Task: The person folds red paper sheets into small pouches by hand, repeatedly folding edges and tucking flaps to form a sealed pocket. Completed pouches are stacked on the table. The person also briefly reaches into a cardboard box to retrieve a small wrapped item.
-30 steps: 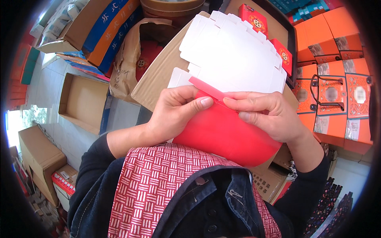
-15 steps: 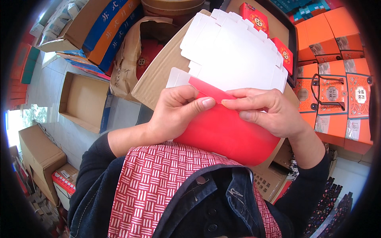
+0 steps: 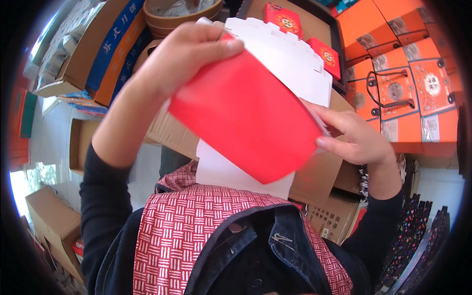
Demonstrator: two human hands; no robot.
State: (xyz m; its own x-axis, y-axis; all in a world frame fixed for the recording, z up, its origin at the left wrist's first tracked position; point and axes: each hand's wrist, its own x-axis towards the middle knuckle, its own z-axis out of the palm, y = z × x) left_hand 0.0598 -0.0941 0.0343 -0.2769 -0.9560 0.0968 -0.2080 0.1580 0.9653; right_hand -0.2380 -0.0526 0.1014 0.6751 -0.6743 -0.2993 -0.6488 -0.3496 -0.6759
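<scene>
A red card piece (image 3: pixel 246 113), likely a flat box blank, is held up at a slant in front of me. My left hand (image 3: pixel 209 46) pinches its far left corner, thumb on top. At its right edge, the fingers and thumb of my right hand (image 3: pixel 351 135) grip the card. Behind it lie white die-cut cardboard blanks (image 3: pixel 282 56), on a brown cardboard sheet (image 3: pixel 169 125). White card (image 3: pixel 231 167) also shows below the red piece, close to my apron. The red piece is slightly blurred by motion.
Two small red boxes (image 3: pixel 324 56) sit in a dark-rimmed tray (image 3: pixel 314 22) at the far side. Orange gift boxes (image 3: pixel 388 93) are stacked at right. Far left stands an open carton (image 3: pixel 78 73), near a round wooden tub (image 3: pixel 182 19). Another carton (image 3: pixel 54 216) is lower left.
My left hand has moved far up and left, and the right hand slightly right and down. The red card has swung up from near my lap and now covers part of the white blanks.
</scene>
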